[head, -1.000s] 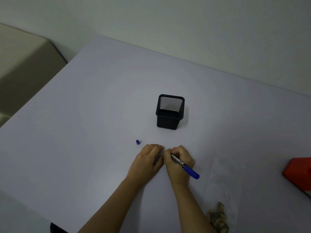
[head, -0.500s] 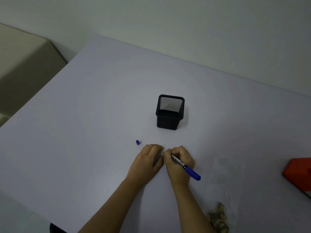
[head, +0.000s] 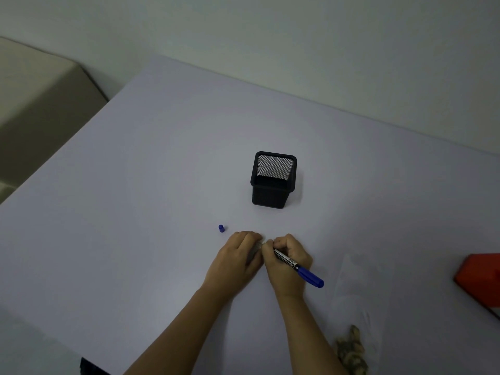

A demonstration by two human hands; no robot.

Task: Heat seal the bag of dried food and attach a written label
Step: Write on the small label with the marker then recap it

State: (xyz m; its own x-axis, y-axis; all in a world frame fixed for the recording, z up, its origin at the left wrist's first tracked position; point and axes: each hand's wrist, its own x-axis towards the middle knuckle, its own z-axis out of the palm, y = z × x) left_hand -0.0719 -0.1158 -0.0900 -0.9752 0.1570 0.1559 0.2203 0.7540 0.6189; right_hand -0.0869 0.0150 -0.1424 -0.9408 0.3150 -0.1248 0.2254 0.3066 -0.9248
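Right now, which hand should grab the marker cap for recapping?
Left, probably. The left hand lies nearest the blue cap, which stands just beyond it. The right hand is shut on the marker and sits farther away.

Pale lavender-grey bench, plain and unpatterned. Black mesh cup, fine criss-cross weave showing lighter grey on the inner back wall. Small blue cap. Marker in right hand: black barrel with white print too small to read, blue rear end. Clear bag, nearly colourless, faintly whitish against the bench. Mottled tan and brown dried food inside. Red-orange sealer at the right edge. Beige block on the far left. Dull greenish-white wall.
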